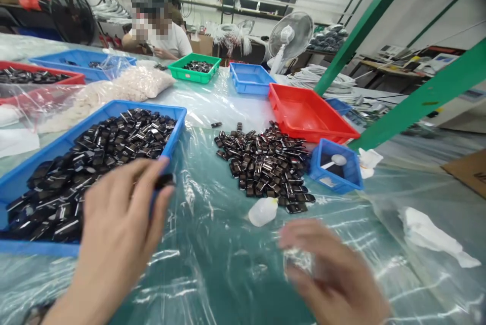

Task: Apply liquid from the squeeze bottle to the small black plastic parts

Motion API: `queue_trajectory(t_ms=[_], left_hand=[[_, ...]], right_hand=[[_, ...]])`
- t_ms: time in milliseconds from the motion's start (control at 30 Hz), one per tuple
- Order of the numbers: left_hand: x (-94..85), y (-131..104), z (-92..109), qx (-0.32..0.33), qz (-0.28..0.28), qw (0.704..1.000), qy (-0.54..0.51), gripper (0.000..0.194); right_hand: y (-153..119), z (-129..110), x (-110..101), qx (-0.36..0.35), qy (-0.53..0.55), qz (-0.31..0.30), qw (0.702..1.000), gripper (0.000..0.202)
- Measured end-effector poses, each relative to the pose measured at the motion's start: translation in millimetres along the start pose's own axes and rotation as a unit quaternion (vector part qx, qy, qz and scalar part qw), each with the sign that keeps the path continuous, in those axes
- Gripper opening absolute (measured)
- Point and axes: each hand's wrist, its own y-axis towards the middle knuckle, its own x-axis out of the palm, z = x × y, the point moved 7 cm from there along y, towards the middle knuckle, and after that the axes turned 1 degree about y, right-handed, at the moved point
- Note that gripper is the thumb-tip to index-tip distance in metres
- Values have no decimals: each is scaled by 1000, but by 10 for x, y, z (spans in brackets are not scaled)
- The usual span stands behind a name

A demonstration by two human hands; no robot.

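My left hand (121,208) is over the near right edge of a long blue tray (178,132). Its thumb and fingers pinch a small glossy black piece (165,181). Many similar black pieces (125,135) fill the tray; their exact kind is unclear. My right hand (330,269), smeared by motion, is above the plastic-covered table, thumb and fingers apart. Only a shiny patch, apparently plastic sheet, shows between them. Just beyond it lies a small translucent white bottle (263,211), touching a loose pile of black pieces (261,158).
Right of the pile stand a small blue bin (337,183) with a white spoon (336,160) and a red tray (307,112). Farther back are a green tray (195,78) and another blue tray (250,84). A green post (417,97) slants at right. A person (163,36) sits opposite.
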Motion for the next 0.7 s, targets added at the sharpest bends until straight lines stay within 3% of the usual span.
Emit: queue_trajectory(t_ms=[33, 100, 167, 233, 333, 400, 567, 700], left_hand=[[-36, 38, -71, -27, 15, 996, 88, 48], [4, 72, -41, -9, 27, 986, 163, 52], [222, 42, 168, 76, 0, 986, 146, 45], [533, -23, 443, 161, -59, 978, 119, 37], [917, 3, 746, 194, -112, 968, 111, 37], [1094, 106, 873, 202, -139, 964, 106, 38], [1306, 364, 927, 205, -175, 960, 76, 26], [1345, 386, 869, 190, -185, 963, 48, 18]], right_hand=[[0, -57, -149, -56, -45, 69, 995, 38], [10, 114, -268, -1, -84, 112, 990, 54], [5, 451, -158, 139, -96, 28, 985, 67], [-33, 676, -15, 212, -83, -48, 973, 52], [-59, 796, 84, 230, -65, -86, 967, 24], [-74, 824, 82, 232, -64, -86, 967, 23], [-113, 847, 43, 238, -72, -86, 965, 30], [-102, 819, 38, 236, -74, -94, 964, 29]])
